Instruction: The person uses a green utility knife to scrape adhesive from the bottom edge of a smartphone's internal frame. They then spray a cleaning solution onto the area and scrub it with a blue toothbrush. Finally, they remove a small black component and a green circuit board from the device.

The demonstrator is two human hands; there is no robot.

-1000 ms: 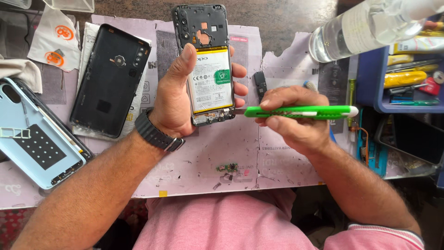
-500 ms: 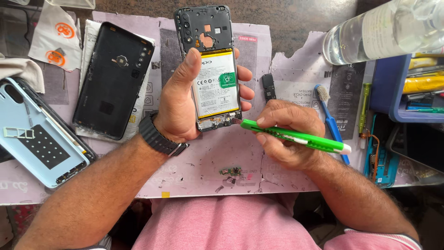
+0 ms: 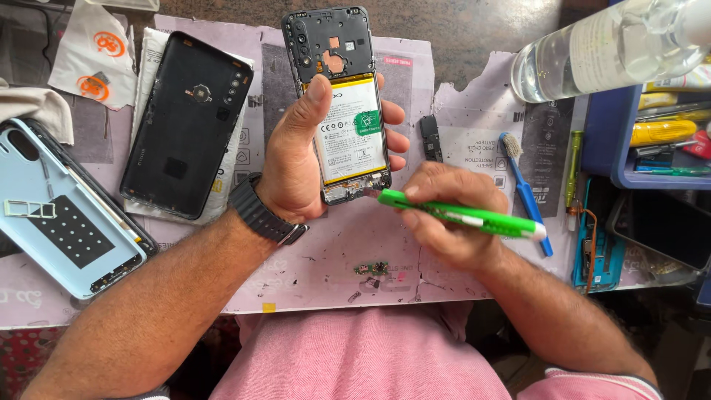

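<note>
The left hand grips the opened phone upright over the paper mat, thumb pressed on the battery. The right hand is clenched round a green tool, its tip at the phone's six-o'clock edge. I'd judge light, shallow strokes best there, phone held steady; the small loose part lies at six o'clock below.

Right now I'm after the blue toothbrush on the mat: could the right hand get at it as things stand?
Probably not freely: the right hand grips a green tool, though the blue toothbrush lies uncovered just beside it.
</note>
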